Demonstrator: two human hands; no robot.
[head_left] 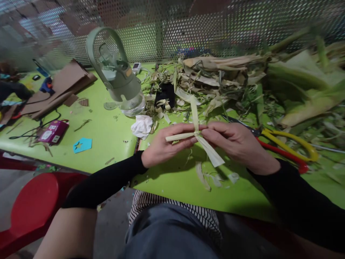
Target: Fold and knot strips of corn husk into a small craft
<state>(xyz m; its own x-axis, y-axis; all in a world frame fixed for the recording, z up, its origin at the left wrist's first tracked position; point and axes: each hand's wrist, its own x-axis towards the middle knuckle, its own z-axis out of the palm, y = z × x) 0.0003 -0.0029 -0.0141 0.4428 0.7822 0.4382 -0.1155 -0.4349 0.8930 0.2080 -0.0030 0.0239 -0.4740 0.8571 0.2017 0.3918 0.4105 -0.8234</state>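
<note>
- Taking the clock's centre at the knot, with 12 straight ahead of me: a striped cloth (140, 201) shows at my lap at 6, and a red stool (35, 198) sits at 8, off the table (102, 158).
- Loose husk scraps (202, 177) lie on the table at 6, just below my hands.
- The husk strips (196, 133) are up between my hands, gathered in a small knot. One strip points to 12, one to 9 across my left hand, and a wider one slants down to 5.
- My left hand (170, 142) comes in from 9, thumb and fingers together around the strips, the 9 o'clock strip lying between them; the fingertips behind the knot I cannot make out.
- My right hand (235, 141) comes in from 3, thumb and forefinger pinched on the knot's edge. Both hands are equally near it, and the 5 o'clock strip hangs free under my right thumb.
- At 3, just beyond my right wrist, lie a yellow handle (293, 143) and a red handle (285, 155), the nearest hard things that could hamper that hand.
- At 9 are a crumpled tissue (141, 126), close to my left hand, then a blue paper pentagon (86, 144) and a purple socket box (53, 132).
- Farther off: a bottle (125, 84) at 10, a dark flat object (165, 94) at 11, piled dry husks (215, 64) between 12 and 1, greener husks (309, 82) at 2.
- Farthest, at 12, stands a perforated screen (145, 46).
</note>
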